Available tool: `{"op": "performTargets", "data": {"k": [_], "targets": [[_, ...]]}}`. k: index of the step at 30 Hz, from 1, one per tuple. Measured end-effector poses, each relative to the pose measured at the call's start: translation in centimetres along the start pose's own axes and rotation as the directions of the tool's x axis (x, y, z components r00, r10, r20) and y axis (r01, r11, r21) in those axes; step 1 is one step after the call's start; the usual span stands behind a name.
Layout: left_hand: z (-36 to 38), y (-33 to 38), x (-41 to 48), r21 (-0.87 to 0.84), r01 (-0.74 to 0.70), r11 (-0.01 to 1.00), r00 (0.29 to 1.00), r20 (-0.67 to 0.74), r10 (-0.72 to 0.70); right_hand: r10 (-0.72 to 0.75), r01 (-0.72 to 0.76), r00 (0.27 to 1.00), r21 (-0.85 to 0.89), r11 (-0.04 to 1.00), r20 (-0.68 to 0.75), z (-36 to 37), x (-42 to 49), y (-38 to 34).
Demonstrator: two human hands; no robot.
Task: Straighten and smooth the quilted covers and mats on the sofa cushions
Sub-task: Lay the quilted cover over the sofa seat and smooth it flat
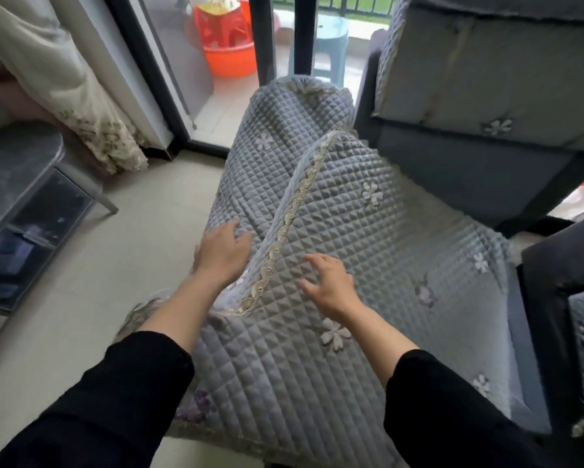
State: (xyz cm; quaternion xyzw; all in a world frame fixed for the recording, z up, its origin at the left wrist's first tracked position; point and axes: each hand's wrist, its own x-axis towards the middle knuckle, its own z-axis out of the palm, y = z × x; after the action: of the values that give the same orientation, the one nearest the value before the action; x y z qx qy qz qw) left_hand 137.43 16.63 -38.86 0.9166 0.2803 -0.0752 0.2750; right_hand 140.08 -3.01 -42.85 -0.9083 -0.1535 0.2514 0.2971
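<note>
Quilted cover [368,231]: grey-blue with little sewn flowers; it is spread over the sofa seat in the middle of the frame, with one part folded over another.
Lace edge [294,214]: seen slanting down the cover, between the two hands.
Left hand [223,251]: laid on the lower layer, left of the lace edge, fingers straight and spread; nothing is gripped.
Right hand [331,282]: held at the top layer, right of the lace edge, fingers spread and a little bent; nothing is gripped, and touch cannot be told.
Back cushion [486,79]: upper right, covered in like cloth.
Curtain [64,79]: upper left.
Orange basin [231,59]: top middle.
Blue stool [331,38]: seen right of the basin.
</note>
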Motion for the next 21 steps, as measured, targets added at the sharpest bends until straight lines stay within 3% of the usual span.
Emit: {"op": "performTargets", "data": {"k": [4,10,15,17,18,19,21], "targets": [[5.0,7.4,2.4,-0.016,-0.149,0.989,0.989,0.022,0.149,0.012,-0.013,1.0,-0.034,0.999,-0.027,-4.7,2.9,4.1],[10.8,14.6,7.9,0.13,-0.275,0.952,0.961,0.02,0.275,0.061,-0.064,0.997,-0.068,0.996,-0.038,-10.8,9.9,12.1],[12.7,18.3,14.1,0.304,-0.389,0.87,0.917,0.033,0.398,0.068,-0.06,0.995,0.108,0.992,-0.077,-16.6,17.9,13.0],[13.3,19.6,17.1,0.338,-0.398,0.853,0.908,0.016,0.418,0.069,-0.019,0.976,0.232,0.972,-0.209,-18.5,20.9,12.8],[12.9,20.2,17.8,0.323,-0.398,0.858,0.904,-0.023,0.428,0.089,0.022,0.935,0.306,0.952,-0.343,-19.3,21.7,12.6],[12.6,21.1,18.6,0.283,-0.408,0.868,0.889,-0.095,0.449,0.126,0.089,0.843,0.366,0.926,-0.523,-19.9,22.8,12.6],[11.9,22.6,19.7,0.186,-0.455,0.871,0.828,-0.27,0.491,0.193,0.249,0.542,0.376,0.893,-0.818,-19.5,24.6,13.3]]}}
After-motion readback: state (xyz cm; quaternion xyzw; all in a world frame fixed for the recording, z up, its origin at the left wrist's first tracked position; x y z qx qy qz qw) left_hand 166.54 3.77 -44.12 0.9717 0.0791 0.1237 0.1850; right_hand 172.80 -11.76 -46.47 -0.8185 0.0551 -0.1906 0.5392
